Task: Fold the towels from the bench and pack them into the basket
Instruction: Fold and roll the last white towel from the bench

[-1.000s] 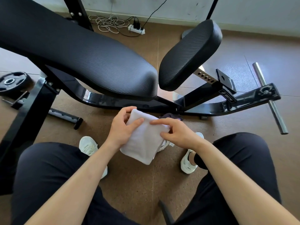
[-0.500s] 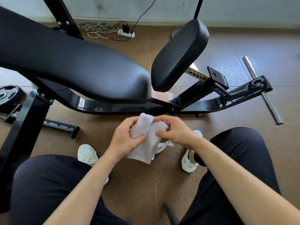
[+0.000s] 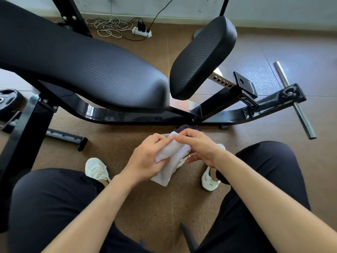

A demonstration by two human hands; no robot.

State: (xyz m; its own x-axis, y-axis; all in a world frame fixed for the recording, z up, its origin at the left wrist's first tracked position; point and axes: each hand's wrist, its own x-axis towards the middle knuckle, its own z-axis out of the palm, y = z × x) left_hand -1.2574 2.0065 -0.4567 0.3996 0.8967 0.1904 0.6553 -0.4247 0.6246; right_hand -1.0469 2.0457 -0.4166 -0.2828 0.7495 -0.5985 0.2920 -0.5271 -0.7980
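Note:
A small white towel (image 3: 171,161), folded into a narrow bundle, hangs between my knees above the floor. My left hand (image 3: 145,159) grips its left side with the thumb across the cloth. My right hand (image 3: 197,147) pinches its top edge from the right. Behind my fingers lies a dark purple cloth (image 3: 187,128), mostly hidden; a basket rim (image 3: 186,157) seems to peek out under the towel. The black padded bench (image 3: 91,70) stretches across the upper view with no towel on its visible pads.
The bench's black frame (image 3: 145,118) runs along the floor just beyond my hands, with a steel bar (image 3: 293,99) at the right. A weight plate (image 3: 7,101) lies at the left. A power strip (image 3: 142,31) and cables sit by the wall. My white shoes (image 3: 95,168) flank the towel.
The flat towel has been folded inward into a narrower bundle. Both hands have come closer together over it, and the view has tilted slightly down.

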